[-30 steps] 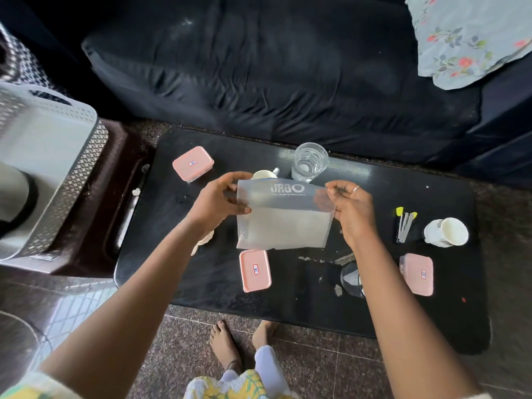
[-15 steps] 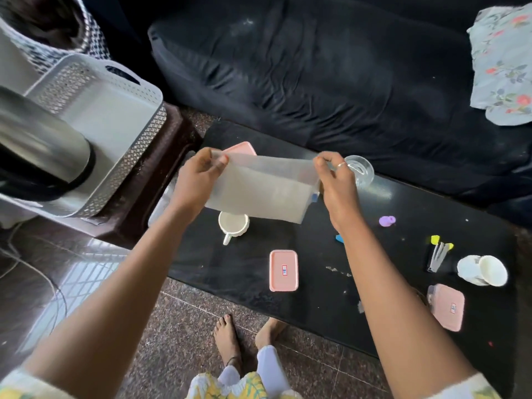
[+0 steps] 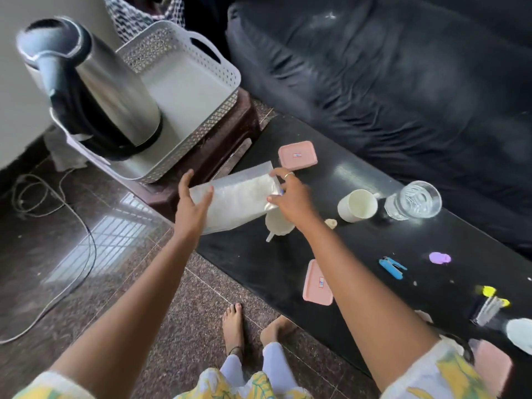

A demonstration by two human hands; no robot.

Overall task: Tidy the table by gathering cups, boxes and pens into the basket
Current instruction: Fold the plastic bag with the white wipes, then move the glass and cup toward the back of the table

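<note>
Both hands hold a translucent plastic box [image 3: 239, 201] in the air over the left end of the black table [image 3: 259, 266], short of the white basket [image 3: 184, 82]. Left hand [image 3: 191, 204] grips its left end, thumb on top, fingers underneath; right hand [image 3: 290, 197], ring on one finger, pinches its right end. Box tilted, far edge higher. Basket sits on a brown stool [image 3: 213, 156] just beside the table end, a steel kettle [image 3: 95, 90] in its near half. On the table: pink lidded box [image 3: 297, 154] just beyond the right hand, second pink box [image 3: 317, 283] near the front edge, white cup [image 3: 357, 205] upright, another cup [image 3: 277, 223] partly hidden below the right wrist, glass [image 3: 414, 200] beside the upright cup, pens [image 3: 489, 305] with yellow caps at far right, blurred.
</note>
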